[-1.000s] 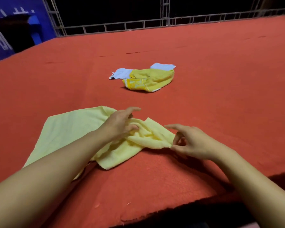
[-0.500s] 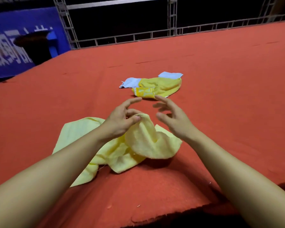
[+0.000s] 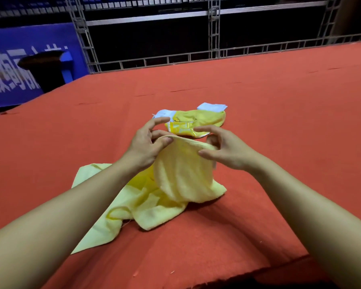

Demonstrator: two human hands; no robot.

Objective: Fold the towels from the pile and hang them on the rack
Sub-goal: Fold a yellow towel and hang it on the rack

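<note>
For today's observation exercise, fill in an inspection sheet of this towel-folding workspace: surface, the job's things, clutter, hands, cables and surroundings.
Surface: red felt table, front edge frayed.
Job's things: pale yellow towel partly lifted, the rest crumpled on the table; pile of yellow and white towels behind it; no rack seen.
Clutter: nothing seen.
Hands: left hand and right hand both pinch the raised towel edge.
Cables: nothing seen.
Surroundings: metal truss, blue banner, dark stand.
</note>
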